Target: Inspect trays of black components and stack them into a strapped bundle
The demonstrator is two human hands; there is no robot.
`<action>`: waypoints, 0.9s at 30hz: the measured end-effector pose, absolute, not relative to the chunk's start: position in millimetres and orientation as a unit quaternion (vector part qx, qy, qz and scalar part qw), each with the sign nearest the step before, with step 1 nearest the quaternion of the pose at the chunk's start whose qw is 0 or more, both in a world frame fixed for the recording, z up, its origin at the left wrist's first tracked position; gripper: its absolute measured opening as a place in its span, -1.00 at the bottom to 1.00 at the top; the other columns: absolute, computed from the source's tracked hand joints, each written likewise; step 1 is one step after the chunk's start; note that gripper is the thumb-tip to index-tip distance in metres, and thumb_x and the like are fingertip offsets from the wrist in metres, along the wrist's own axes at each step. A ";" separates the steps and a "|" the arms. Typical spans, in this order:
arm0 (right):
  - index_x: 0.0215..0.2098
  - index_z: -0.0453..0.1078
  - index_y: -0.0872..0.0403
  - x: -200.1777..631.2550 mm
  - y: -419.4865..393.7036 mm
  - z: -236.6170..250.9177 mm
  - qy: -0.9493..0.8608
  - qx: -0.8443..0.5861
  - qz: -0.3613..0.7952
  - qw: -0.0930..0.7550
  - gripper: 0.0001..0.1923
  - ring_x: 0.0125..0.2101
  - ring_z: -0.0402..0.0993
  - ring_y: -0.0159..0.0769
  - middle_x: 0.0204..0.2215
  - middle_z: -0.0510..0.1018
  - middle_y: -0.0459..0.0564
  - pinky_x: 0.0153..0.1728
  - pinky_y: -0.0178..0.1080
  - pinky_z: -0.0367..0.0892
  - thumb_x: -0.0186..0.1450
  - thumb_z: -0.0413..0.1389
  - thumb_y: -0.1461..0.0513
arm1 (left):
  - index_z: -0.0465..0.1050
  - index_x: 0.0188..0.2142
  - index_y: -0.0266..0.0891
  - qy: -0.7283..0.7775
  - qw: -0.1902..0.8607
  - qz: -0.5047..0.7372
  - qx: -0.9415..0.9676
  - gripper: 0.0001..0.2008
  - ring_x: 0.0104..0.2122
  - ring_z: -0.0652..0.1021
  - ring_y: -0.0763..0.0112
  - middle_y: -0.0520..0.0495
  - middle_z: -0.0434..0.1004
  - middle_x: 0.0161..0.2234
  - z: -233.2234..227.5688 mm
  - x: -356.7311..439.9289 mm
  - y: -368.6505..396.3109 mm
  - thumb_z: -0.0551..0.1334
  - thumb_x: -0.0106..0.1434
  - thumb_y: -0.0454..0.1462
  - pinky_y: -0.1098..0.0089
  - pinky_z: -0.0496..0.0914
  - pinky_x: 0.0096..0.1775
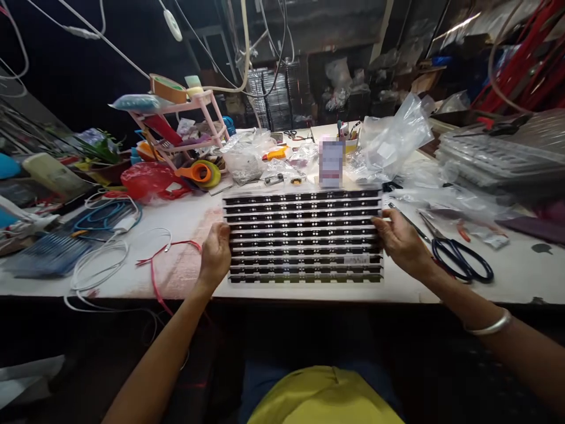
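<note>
A flat black rectangular panel (302,235), ribbed with several silver-dotted rows, lies on the white worktable (189,218) right in front of me. My left hand (215,254) grips its left edge, fingers curled around it. My right hand (401,242) holds the right edge, thumb on top. A silver bangle circles my right wrist. Both hands are closed on the same panel.
Black-handled scissors (461,258) lie right of my right hand. White and red wires (132,259) sprawl at left. A pink rack (185,126) with tape rolls, an orange tape dispenser (198,172), plastic bags (388,144) and stacked clear trays (489,156) crowd the back.
</note>
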State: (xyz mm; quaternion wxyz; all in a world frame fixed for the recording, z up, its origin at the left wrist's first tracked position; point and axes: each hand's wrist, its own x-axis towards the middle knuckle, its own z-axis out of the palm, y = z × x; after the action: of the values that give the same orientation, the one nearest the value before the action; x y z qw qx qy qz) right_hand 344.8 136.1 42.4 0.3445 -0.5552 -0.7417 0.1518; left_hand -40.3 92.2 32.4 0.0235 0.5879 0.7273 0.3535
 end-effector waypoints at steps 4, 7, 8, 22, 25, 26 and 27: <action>-0.34 0.23 0.08 329.0 154.7 25.3 -0.723 -0.636 0.221 0.155 -0.51 -0.66 0.37 -0.32 -0.67 0.40 -0.10 -0.61 -0.31 0.24 0.38 -0.28 -0.09 | 0.39 -0.33 -0.28 0.786 0.053 0.192 0.586 -0.53 -0.33 0.53 0.15 -0.22 0.50 -0.42 19.7 -34.8 108.9 -0.18 0.37 -0.07 0.25 0.35 -0.29; -0.44 0.30 0.11 327.1 164.4 13.5 -0.733 -0.648 0.188 0.087 -0.51 -0.50 0.47 -0.18 -0.56 0.49 0.08 -0.47 -0.23 0.30 0.36 -0.19 -0.06 | 0.44 -0.36 -0.34 0.803 0.056 0.108 0.584 -0.50 -0.29 0.54 0.00 -0.35 0.52 -0.40 4.4 -32.3 112.7 -0.17 0.35 -0.09 0.13 0.35 -0.25; -0.44 0.33 0.14 326.2 165.2 12.2 -0.736 -0.652 0.169 0.066 -0.51 -0.45 0.48 -0.10 -0.53 0.51 0.14 -0.42 -0.17 0.31 0.35 -0.16 -0.06 | 0.46 -0.36 -0.35 0.803 0.054 0.085 0.587 -0.48 -0.27 0.54 -0.03 -0.39 0.52 -0.37 1.7 -31.7 113.4 -0.16 0.34 -0.09 0.09 0.35 -0.23; 0.33 -0.12 0.11 253.9 183.0 -3.0 -0.919 -0.393 0.037 0.002 -0.43 0.30 -0.23 -0.06 0.33 -0.12 0.08 0.18 0.16 -0.14 0.41 -0.31 0.09 | -0.21 0.32 -0.26 0.586 0.068 0.011 0.808 -0.28 0.31 -0.20 0.21 -0.11 -0.32 0.35 -1.7 81.2 143.3 -0.28 0.32 0.10 -0.03 -0.27 0.23; 0.33 -0.11 0.11 255.5 188.0 -6.4 -0.920 -0.388 0.042 0.025 -0.43 0.30 -0.25 -0.11 0.33 -0.13 0.08 0.21 0.12 -0.22 0.41 -0.30 0.08 | -0.20 0.32 -0.26 0.578 0.074 0.015 0.813 -0.31 0.31 -0.18 0.25 -0.10 -0.31 0.35 -0.6 75.3 145.2 -0.26 0.33 0.07 0.01 -0.27 0.24; 0.33 -0.10 0.10 260.7 187.8 -6.4 -0.921 -0.387 0.048 0.030 -0.42 0.30 -0.26 -0.12 0.33 -0.13 0.07 0.22 0.10 -0.24 0.41 -0.30 0.06 | -0.19 0.32 -0.24 0.577 0.077 0.015 0.813 -0.33 0.31 -0.17 0.27 -0.09 -0.30 0.35 -0.6 66.8 144.2 -0.25 0.35 0.05 0.02 -0.26 0.24; 0.33 -0.09 0.10 267.6 187.0 -6.1 -0.920 -0.387 0.057 0.033 -0.41 0.30 -0.26 -0.12 0.33 -0.13 0.05 0.23 0.08 -0.26 0.41 -0.30 0.03 | -0.18 0.32 -0.23 0.580 0.082 0.016 0.810 -0.36 0.31 -0.16 0.29 -0.08 -0.28 0.34 -1.1 55.9 142.7 -0.25 0.36 0.03 0.04 -0.25 0.24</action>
State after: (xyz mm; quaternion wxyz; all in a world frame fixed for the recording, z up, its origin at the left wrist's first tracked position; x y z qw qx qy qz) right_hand 267.6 187.0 -6.1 0.0334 -0.3875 -0.9195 0.0571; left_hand 55.9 142.7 -1.1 0.0818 0.8104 0.5799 0.0155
